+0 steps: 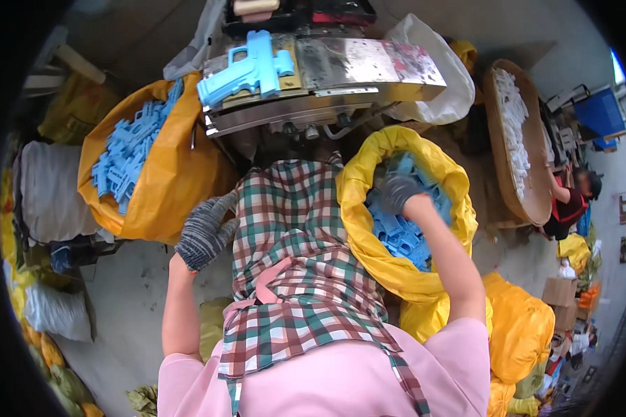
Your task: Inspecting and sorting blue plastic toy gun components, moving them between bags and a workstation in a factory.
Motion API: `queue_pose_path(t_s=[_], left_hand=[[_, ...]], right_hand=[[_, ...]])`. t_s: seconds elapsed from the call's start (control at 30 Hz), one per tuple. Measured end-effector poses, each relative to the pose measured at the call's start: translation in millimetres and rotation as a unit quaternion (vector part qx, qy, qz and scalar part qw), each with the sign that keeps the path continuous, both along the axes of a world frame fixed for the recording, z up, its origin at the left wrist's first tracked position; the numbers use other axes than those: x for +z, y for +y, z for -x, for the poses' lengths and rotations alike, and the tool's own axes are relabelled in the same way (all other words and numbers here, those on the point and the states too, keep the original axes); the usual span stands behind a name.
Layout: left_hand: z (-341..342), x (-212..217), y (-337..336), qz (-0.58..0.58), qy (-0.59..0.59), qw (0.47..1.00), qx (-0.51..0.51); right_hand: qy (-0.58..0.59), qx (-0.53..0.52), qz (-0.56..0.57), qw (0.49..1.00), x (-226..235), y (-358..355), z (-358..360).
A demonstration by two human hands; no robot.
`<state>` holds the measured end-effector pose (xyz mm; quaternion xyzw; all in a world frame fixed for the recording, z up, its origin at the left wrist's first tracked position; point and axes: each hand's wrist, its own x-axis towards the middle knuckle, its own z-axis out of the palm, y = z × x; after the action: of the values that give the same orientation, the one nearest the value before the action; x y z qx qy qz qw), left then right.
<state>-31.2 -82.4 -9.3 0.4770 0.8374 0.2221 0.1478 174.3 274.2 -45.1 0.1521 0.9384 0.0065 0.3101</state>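
Observation:
My left hand (207, 233), in a grey knitted glove, hovers beside the checked apron near the orange sack (181, 187). Its fingers are stretched out, the thumb apart, and it holds nothing. My right hand (398, 193), gloved alike, reaches into the yellow sack (358, 229) on my right, among many light-blue plastic toy pistols (403, 236). Its fingertips are smeared and partly hidden, so any grip is unclear. Ahead, one blue toy pistol (254, 69) lies on a brass-coloured fixture on the metal machine bed (355, 62). More blue toy pistols (135, 149) fill the orange sack.
A white sack (455, 90) hangs at the machine's right end. Farther right stands a long tan basket (501, 139) of white parts. Full orange sacks (522, 326) sit behind my right arm. A co-worker (570, 201) is at the far right. Grey bundles (55, 191) lie left.

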Motion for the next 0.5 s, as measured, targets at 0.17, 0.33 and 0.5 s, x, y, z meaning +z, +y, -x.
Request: queue_pose_path(t_s=[0.17,0.33,0.5], left_hand=[[-12.0,-6.4,15.5,-0.008,0.015,0.998,-0.065],[-22.2,-4.8,26.8,0.033,-0.023,0.997,-0.065],[-45.7,-4.3,47.4,-0.071,-0.089,0.988,-0.107]], right_hand=[[0.094,0.029,-0.087,0.991,-79.7,-30.1,-36.4],[-0.041,-0.025,-0.082,0.995,-44.4,-25.0,-29.9],[0.24,-0.093,0.027,0.966,81.9,-21.4,-27.1]])
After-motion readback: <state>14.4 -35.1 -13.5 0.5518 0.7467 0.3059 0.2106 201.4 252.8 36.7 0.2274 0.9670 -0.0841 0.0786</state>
